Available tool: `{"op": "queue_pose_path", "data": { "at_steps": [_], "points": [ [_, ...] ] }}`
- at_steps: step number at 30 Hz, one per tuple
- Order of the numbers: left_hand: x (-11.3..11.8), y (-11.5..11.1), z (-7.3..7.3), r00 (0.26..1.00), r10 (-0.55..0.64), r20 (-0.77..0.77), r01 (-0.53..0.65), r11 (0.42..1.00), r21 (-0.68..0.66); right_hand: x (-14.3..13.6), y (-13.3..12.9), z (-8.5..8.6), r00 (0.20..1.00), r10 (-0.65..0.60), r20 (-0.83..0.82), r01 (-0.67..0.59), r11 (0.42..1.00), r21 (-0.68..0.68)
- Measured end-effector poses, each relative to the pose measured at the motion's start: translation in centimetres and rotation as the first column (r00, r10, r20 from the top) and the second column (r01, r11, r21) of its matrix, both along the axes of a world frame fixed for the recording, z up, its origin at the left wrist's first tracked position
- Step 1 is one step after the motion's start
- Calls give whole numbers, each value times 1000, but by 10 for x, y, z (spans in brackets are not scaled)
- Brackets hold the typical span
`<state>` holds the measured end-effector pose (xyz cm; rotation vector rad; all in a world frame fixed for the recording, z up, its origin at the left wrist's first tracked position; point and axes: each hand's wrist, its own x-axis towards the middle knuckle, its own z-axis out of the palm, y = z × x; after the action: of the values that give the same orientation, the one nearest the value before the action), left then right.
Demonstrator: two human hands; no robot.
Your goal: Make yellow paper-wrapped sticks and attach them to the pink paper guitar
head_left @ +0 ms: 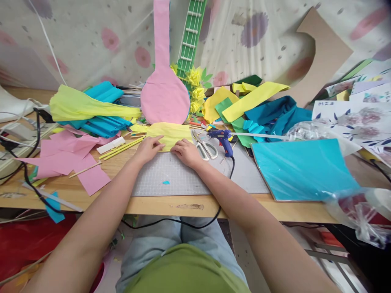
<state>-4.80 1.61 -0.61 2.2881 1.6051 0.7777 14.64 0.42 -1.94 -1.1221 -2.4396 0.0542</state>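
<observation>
A strip of yellow crepe paper (169, 132) lies flat at the far part of the grey cutting mat (171, 175). On its left end rests my left hand (149, 149), index finger and thumb apart on the paper. My right hand (186, 153) is at the near edge, its fingers bent together on the paper; the thumb is mostly hidden. Just beyond the strip stands a pink paper-covered shape (165, 97) with a round body and long neck. White-handled scissors (209, 149) and a blue glue gun (224, 140) lie right of my right hand.
Yellow sticks (122, 148), pink paper pieces (70, 150) and folded blue paper (104, 126) lie left. A turquoise sheet pack (305, 169) is at right. The glue gun's black cord (218, 211) hangs over the table edge. A green ladder-like piece (191, 36) leans behind.
</observation>
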Motion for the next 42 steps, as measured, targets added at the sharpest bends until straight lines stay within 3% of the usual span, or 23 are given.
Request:
{"op": "queue_pose_path", "data": {
  "at_steps": [3,5,8,12,20,30,36,42],
  "points": [
    [1,-10,3,993,106,56,-115,974,197,0,2,-1,1000,-6,-24,5,1000,-20],
    [4,-19,3,996,88,7,-87,961,263,0,2,-1,999,-8,-32,7,999,-33],
    [11,-32,1,986,-12,-165,49,974,223,0,2,-1,999,-20,-31,19,999,-47],
    [19,-37,-3,962,19,-271,22,989,149,-2,1,-2,999,-33,-40,31,999,-44],
    [23,-32,0,957,112,-266,-87,991,102,-3,5,-6,996,-58,-64,54,996,-65],
    [19,-22,-3,962,78,-263,-55,994,94,0,4,-3,994,-72,-78,66,995,-81],
    [17,-28,-3,940,72,-335,-30,991,129,8,-8,8,985,-97,-140,86,993,-85],
    [16,-35,-2,921,53,-386,6,989,151,11,-13,10,987,-126,-97,111,984,-141]
  ]
}}
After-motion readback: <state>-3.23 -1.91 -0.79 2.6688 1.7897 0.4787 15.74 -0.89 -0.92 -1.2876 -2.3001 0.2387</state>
